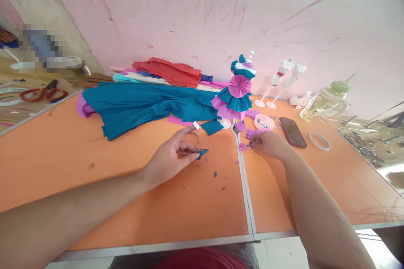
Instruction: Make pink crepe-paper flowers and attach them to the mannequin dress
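Observation:
My left hand (pixel 172 151) is closed in a pinch on a small teal paper piece (pixel 202 153) just above the orange table. A white bit, like tape, sits on its raised index fingertip, and a thin ring shape (pixel 195 138) shows by the fingers. My right hand (pixel 268 145) is closed, its fingers pinched low over the table; what they hold is too small to make out. A small pink rosette (pixel 242 146) lies beside those fingertips. Beyond both hands stands a doll form in a teal and pink crepe paper dress (pixel 233 103) with a round pleated pink rosette.
Teal crepe paper (pixel 151 103) and folded colored sheets (pixel 167 71) lie at the back left. Two bare white doll forms (pixel 282 73), a small bowl (pixel 264 122), a phone (pixel 293 132), a tape ring (pixel 319 141) and a bottle (pixel 325 103) stand right. Red-handled scissors (pixel 44 92) lie far left.

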{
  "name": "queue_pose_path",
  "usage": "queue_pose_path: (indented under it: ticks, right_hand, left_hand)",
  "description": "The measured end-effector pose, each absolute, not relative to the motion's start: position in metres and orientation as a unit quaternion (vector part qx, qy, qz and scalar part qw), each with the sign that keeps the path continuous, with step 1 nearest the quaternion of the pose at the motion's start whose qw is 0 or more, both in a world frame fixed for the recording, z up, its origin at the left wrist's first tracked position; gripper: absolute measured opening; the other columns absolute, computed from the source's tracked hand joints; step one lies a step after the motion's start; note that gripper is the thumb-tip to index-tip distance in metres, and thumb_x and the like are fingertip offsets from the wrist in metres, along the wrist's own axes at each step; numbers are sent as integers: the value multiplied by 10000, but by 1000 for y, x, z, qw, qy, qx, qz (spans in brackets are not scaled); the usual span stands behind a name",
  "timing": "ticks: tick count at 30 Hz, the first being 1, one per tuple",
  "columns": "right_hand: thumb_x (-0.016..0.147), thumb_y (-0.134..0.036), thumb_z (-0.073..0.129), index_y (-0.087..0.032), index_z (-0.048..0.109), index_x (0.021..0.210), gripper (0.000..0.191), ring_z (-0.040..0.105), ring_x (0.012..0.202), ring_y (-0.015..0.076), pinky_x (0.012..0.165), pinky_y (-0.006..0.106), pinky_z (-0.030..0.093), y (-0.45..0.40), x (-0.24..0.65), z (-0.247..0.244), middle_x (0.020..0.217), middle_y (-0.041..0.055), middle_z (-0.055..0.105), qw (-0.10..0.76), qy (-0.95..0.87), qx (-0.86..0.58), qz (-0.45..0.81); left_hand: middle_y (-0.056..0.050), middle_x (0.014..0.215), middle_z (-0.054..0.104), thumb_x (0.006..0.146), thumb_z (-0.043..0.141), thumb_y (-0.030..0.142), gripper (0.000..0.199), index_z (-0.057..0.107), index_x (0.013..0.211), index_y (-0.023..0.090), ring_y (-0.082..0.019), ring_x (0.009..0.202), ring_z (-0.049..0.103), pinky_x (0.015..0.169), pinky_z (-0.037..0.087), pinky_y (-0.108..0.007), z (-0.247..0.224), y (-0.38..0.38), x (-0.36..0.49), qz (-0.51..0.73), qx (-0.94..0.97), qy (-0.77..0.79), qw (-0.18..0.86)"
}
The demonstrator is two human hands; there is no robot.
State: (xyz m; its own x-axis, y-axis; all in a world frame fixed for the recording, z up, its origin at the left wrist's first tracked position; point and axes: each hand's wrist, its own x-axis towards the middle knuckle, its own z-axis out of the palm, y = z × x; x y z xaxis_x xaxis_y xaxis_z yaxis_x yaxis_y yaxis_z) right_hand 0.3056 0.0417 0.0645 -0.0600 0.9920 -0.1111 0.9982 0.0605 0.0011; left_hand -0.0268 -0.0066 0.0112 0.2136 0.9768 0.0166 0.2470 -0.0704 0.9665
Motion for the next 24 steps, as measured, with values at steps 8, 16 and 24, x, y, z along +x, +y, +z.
queue_pose_path:
  ticks: [8, 16, 24]
  right_hand:
    - [771, -373, 714, -269, 730, 1051, 300, 618, 872, 185, 619, 255, 322, 45, 320, 55, 1053, 41, 739, 50, 737, 669, -85]
    - [842, -320, 634, -257, 730, 1025, 215, 633, 826, 199, 631, 287, 356, 41, 314, 70, 979, 47, 740, 23, 715, 697, -48]
    - [830, -431, 708, -286, 632, 1328, 523, 697, 913, 171, 777, 301, 542, -7, 227, 63, 1230, 48, 718, -194, 768, 476, -383]
  left_hand:
    - [-35, 967, 775, 806, 754, 443, 850, 339, 1534, 302, -302, 1057, 729, 1026, 531, -483, 2, -3, -27, 383, 615, 496, 478]
    - [-26, 955, 777, 810, 766, 428, 871, 317, 1543, 294, -277, 1056, 729, 1058, 500, -506, 2, -5, -27, 382, 622, 480, 487]
    - [-12, 889, 765, 860, 723, 363, 867, 248, 1571, 214, -233, 1030, 721, 1121, 447, -466, 11, -21, -21, 343, 682, 395, 510]
